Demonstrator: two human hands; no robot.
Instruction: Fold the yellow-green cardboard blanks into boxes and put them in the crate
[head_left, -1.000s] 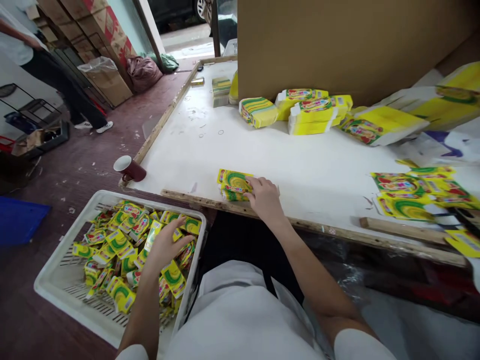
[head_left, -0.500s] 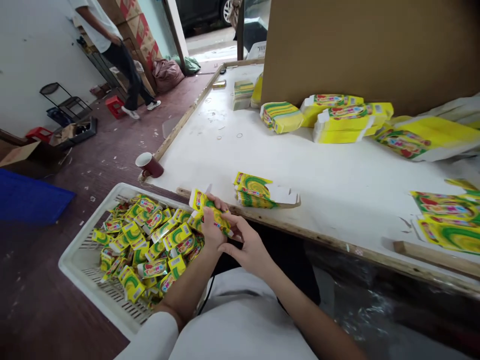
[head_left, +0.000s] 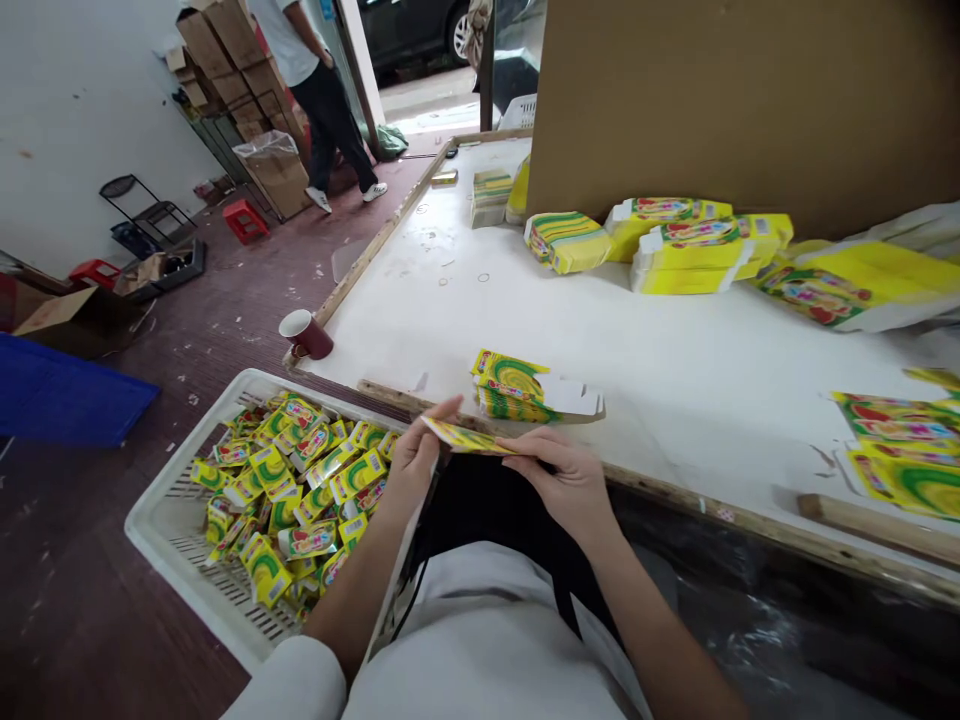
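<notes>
now a yellow carton (head_left: 466, 438) bridges both hands (head_left: 414, 456) (head_left: 570, 482)

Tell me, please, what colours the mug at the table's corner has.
The mug is dark red outside and whitish inside, best seen in the head view.

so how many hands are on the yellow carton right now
2: the left hand at the left end of the yellow carton, and the right hand at its right end. Some fingers are partly hidden.
</notes>
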